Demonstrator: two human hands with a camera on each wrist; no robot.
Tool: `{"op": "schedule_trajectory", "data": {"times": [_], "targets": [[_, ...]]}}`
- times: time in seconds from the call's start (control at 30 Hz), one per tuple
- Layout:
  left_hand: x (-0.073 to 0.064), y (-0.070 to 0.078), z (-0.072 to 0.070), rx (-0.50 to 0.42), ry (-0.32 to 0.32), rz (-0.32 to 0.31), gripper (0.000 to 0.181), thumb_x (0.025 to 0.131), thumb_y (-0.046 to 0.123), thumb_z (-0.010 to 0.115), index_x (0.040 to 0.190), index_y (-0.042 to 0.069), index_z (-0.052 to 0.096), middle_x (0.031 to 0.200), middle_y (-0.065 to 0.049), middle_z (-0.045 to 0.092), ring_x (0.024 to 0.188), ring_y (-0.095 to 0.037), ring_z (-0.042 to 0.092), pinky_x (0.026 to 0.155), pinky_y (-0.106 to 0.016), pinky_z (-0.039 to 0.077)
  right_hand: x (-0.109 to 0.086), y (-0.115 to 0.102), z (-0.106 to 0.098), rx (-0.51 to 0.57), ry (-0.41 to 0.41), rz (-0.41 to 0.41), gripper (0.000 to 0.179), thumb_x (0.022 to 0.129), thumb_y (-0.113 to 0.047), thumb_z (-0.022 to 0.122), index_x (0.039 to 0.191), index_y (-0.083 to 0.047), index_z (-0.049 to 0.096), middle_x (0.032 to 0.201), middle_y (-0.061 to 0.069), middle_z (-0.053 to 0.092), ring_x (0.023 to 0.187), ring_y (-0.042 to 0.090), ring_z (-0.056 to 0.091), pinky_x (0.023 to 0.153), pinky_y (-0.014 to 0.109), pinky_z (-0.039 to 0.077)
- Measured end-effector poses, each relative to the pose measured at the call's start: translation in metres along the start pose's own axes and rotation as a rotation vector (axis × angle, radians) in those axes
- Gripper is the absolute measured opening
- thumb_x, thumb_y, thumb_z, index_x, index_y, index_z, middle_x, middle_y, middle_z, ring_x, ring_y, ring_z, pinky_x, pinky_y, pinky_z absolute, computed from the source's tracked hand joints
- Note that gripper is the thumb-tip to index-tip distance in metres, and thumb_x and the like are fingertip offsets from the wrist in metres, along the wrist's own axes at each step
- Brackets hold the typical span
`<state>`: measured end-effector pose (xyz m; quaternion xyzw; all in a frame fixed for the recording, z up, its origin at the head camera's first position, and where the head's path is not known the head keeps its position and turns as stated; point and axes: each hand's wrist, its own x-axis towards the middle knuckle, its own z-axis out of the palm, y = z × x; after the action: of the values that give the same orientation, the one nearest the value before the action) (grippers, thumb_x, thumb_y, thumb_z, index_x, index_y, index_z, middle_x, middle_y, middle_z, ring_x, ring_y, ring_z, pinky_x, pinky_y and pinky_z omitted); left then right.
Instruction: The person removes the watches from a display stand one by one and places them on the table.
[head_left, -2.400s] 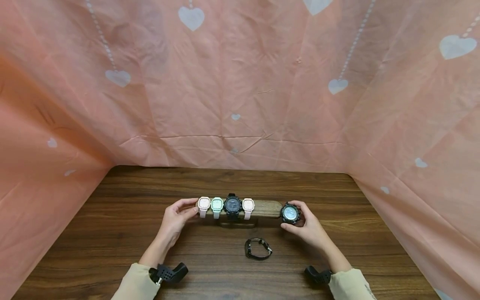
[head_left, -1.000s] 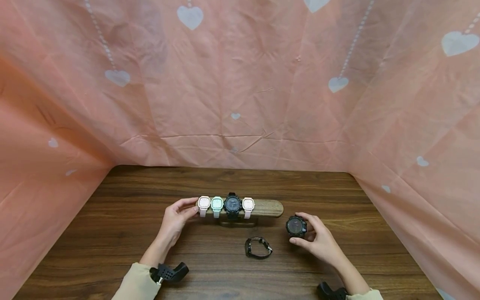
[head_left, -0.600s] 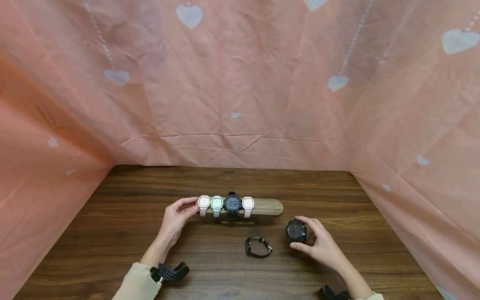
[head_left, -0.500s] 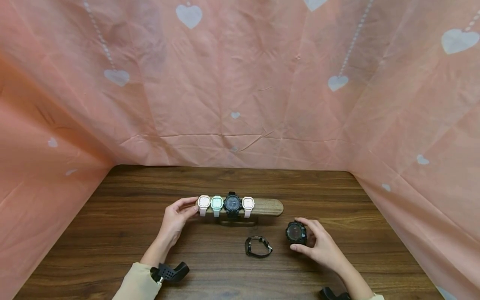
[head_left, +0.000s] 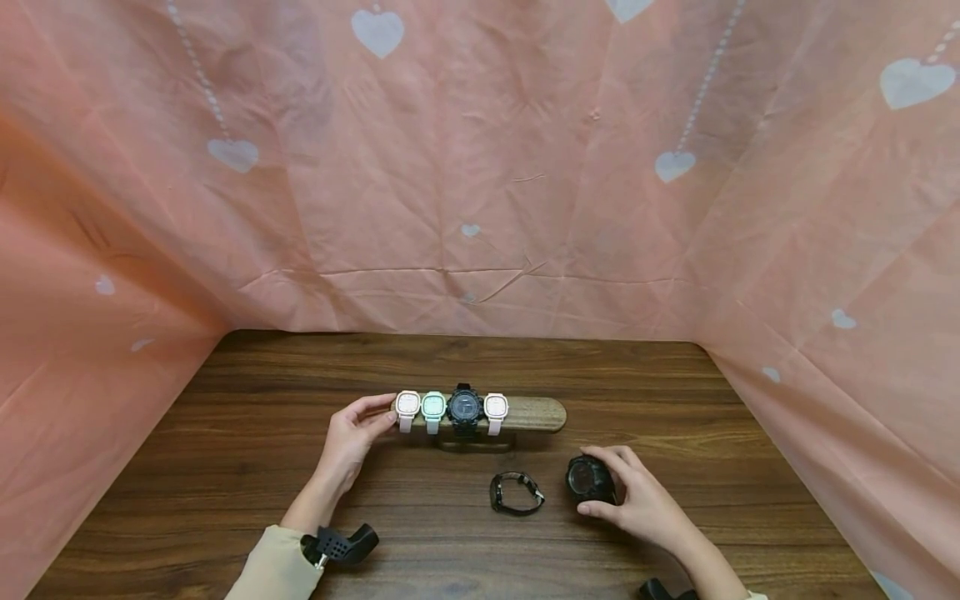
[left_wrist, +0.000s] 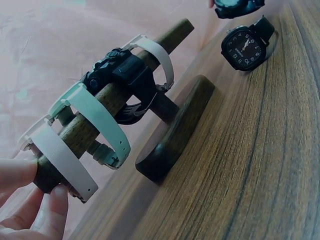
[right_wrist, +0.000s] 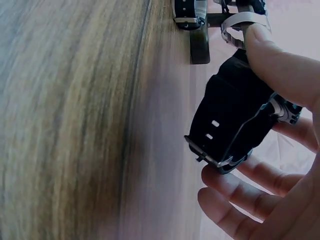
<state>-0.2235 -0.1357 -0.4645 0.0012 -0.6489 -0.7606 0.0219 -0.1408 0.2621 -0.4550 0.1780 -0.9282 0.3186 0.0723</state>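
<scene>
My left hand [head_left: 351, 437] grips the left end of a wooden watch stand [head_left: 536, 414], thumb below it in the left wrist view. Round its bar sit a pale pink watch [head_left: 408, 404], a mint green watch [head_left: 433, 406], a chunky black watch [head_left: 465, 407] and a second pale pink watch [head_left: 496, 407]. The bar's right end is bare. To the right and nearer the person, my right hand [head_left: 637, 504] holds another chunky black watch [head_left: 581, 478] between thumb and fingers. Its buckled strap [right_wrist: 225, 115] shows in the right wrist view, over the table.
A smaller black watch [head_left: 497, 495] lies on its side on the wooden table [head_left: 420, 542], in front of the stand; its square dial [left_wrist: 244, 48] faces the left wrist camera. A pink curtain [head_left: 480, 167] with white hearts encloses the table's back and sides.
My right hand has drawn the black watch away from the stand's right end and toward the person. Its dial has just turned further left. The left hand stays at the stand.
</scene>
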Motion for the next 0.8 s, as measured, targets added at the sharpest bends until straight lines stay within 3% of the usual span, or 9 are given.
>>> {"op": "schedule_trajectory", "data": {"times": [0.13, 0.43, 0.8], "targets": [[0.0, 0.0, 0.0, 0.002, 0.004, -0.003, 0.033, 0.084, -0.005, 0.063, 0.117, -0.008, 0.058, 0.111, -0.021, 0.06, 0.088, -0.016, 0.063, 0.087, -0.047, 0.048, -0.001, -0.002, 0.001, -0.032, -0.05, 0.034, 0.074, 0.067, -0.042, 0.081, 0.13, -0.016, 0.053, 0.108, -0.003, 0.047, 0.07, 0.009, 0.044, 0.056, 0.022, 0.039], [0.0, 0.0, 0.001, 0.004, 0.006, -0.006, 0.033, 0.084, -0.005, 0.063, 0.117, -0.008, 0.058, 0.112, -0.023, 0.059, 0.088, -0.015, 0.064, 0.087, -0.048, 0.047, -0.001, -0.003, 0.006, -0.103, -0.079, -0.001, 0.07, 0.067, -0.048, 0.078, 0.127, -0.02, 0.054, 0.104, -0.007, 0.046, 0.085, 0.012, 0.051, 0.064, 0.032, 0.046], [0.001, 0.0, 0.0, 0.002, 0.005, -0.004, 0.033, 0.084, -0.005, 0.063, 0.117, -0.008, 0.058, 0.113, -0.023, 0.059, 0.088, -0.014, 0.064, 0.086, -0.046, 0.049, 0.003, -0.006, 0.01, -0.098, -0.147, -0.005, 0.071, 0.067, -0.053, 0.076, 0.126, -0.019, 0.054, 0.102, -0.004, 0.045, 0.09, 0.017, 0.053, 0.071, 0.04, 0.048]]}}
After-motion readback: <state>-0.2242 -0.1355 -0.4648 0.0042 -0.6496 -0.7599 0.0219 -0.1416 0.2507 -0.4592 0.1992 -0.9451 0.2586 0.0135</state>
